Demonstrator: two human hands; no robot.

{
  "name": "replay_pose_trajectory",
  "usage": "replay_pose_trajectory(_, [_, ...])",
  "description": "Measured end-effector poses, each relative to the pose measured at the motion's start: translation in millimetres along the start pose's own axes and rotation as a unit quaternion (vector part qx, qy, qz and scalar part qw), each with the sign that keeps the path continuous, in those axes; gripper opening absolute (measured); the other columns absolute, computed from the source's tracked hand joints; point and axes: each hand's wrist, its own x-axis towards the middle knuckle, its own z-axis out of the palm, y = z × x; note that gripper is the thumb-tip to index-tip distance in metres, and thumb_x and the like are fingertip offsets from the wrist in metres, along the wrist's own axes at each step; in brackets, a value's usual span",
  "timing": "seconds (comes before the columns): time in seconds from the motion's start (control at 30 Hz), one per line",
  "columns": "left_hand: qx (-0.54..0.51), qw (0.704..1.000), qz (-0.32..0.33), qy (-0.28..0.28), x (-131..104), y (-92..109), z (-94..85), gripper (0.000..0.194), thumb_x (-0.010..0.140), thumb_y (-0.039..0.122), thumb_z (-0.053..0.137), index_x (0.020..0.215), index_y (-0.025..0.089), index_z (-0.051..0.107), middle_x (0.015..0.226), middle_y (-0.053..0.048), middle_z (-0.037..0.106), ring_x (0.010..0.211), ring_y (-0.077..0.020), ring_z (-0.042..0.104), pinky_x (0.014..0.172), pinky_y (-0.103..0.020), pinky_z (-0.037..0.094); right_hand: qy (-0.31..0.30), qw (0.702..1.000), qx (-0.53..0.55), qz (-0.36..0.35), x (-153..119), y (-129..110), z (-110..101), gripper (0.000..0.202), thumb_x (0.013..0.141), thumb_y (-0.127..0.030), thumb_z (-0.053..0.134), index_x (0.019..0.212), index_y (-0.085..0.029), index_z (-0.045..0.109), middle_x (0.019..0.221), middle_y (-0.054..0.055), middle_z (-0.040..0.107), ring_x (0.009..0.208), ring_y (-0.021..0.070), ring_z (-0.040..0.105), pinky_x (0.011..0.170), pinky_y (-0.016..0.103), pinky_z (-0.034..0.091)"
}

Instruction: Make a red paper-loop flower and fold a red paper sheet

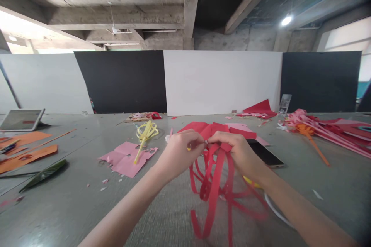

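Both of my hands meet above the middle of the grey table. My left hand [187,146] is closed in a pinch near the top of a bundle of red paper strips [214,185]. Right beside it, my right hand [232,144] is closed around the gathered end of the same strips. The strips hang down and curl below the hands, some blurred. What sits exactly between my left fingertips is hidden. Behind the hands lies red paper [199,127]. A dark-screened phone [265,152] rests just past my right hand.
A yellow paper-strip flower [147,131] lies across cut pink paper [126,159]. Orange paper [31,159], a green leaf [46,175] and a tablet [22,119] are at left. Pink and red strips [319,127] with an orange piece [314,142] are at right. Panels stand behind.
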Motion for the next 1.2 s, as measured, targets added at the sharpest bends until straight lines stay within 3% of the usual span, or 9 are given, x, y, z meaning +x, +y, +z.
replay_pose_trajectory(0.23, [-0.016, 0.997, -0.024, -0.065, 0, -2, -3.8, 0.014, 0.078, 0.016, 0.048, 0.069, 0.017, 0.058, 0.066, 0.003, 0.054, 0.060, -0.0096, 0.046, 0.054, -0.022, 0.033, -0.039, 0.999, -0.005, -0.032, 0, 1, 0, 0.016, 0.077, -0.008, 0.049, 0.078, -0.019, 0.061, 0.075, 0.000, 0.057, 0.067, 0.0133, 0.053, 0.061, 0.027, 0.041])
replay_pose_trajectory(0.5, [-0.032, 0.996, -0.039, -0.073, -2, -3, -1.2, 0.012, 0.076, 0.016, 0.049, 0.066, 0.017, 0.054, 0.063, 0.004, 0.050, 0.058, -0.0089, 0.041, 0.053, -0.022, 0.031, -0.054, 0.998, -0.010, -0.036, 0, 0, 0, 0.019, 0.077, -0.008, 0.045, 0.078, -0.018, 0.061, 0.074, 0.001, 0.058, 0.067, 0.0137, 0.052, 0.061, 0.027, 0.040])
replay_pose_trajectory(0.73, [-0.034, 0.995, -0.042, -0.086, 0, -2, -4.2, 0.013, 0.075, 0.015, 0.048, 0.063, 0.016, 0.052, 0.062, 0.004, 0.048, 0.056, -0.0086, 0.040, 0.052, -0.022, 0.030, -0.070, 0.997, -0.018, -0.009, -1, -3, -1, 0.018, 0.076, -0.007, 0.047, 0.078, -0.019, 0.061, 0.073, -0.001, 0.058, 0.065, 0.0126, 0.051, 0.060, 0.025, 0.039])
replay_pose_trajectory(1.0, [-0.044, 0.986, -0.031, -0.161, -1, -5, -11.9, 0.016, 0.081, 0.020, 0.045, 0.072, 0.017, 0.058, 0.061, 0.005, 0.048, 0.053, -0.0079, 0.036, 0.049, -0.021, 0.028, -0.104, 0.994, 0.004, 0.021, -1, -5, -3, 0.018, 0.076, -0.010, 0.048, 0.075, -0.020, 0.063, 0.075, 0.000, 0.062, 0.067, 0.0140, 0.054, 0.060, 0.025, 0.040])
replay_pose_trajectory(1.2, [-0.039, 0.981, -0.026, -0.187, 0, -7, -13.4, 0.016, 0.081, 0.020, 0.045, 0.074, 0.017, 0.059, 0.063, 0.004, 0.048, 0.056, -0.0089, 0.038, 0.051, -0.021, 0.030, -0.115, 0.993, 0.013, 0.039, 0, -5, -4, 0.018, 0.075, -0.011, 0.050, 0.077, -0.021, 0.064, 0.076, -0.002, 0.063, 0.068, 0.0135, 0.055, 0.061, 0.023, 0.041])
